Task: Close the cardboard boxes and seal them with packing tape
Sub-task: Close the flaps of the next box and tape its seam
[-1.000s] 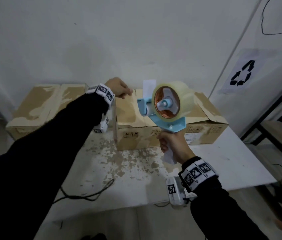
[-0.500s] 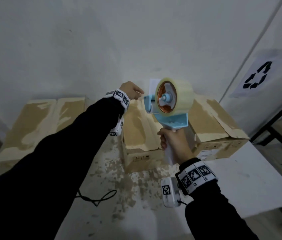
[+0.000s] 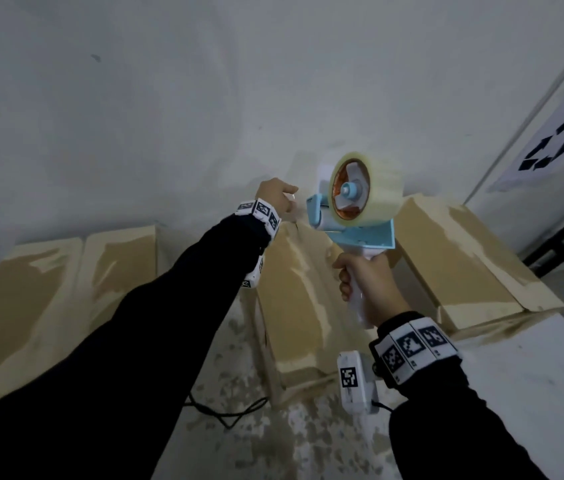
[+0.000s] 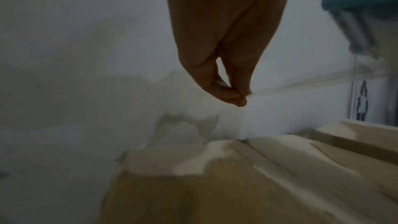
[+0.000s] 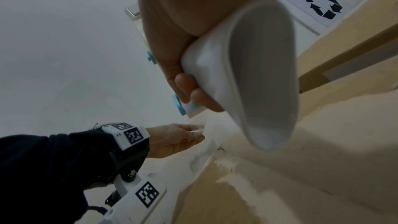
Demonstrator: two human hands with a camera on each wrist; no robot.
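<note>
My right hand grips the white handle of a blue tape dispenser that carries a roll of clear tape. It is raised over the far end of the middle cardboard box, whose flaps lie closed. My left hand pinches the free end of the clear tape between thumb and fingertips, just left of the dispenser's front and above the box's far edge. A short strip of tape stretches between hand and dispenser.
A second closed cardboard box lies at the left and a third at the right, all against the white wall. The white table has flaking paint and a black cable. A recycling sign hangs on the right wall.
The view has closed in on the boxes. The dispenser has moved further toward the middle box's far end, and my left hand stayed beside its front, now pinching the tape end.
</note>
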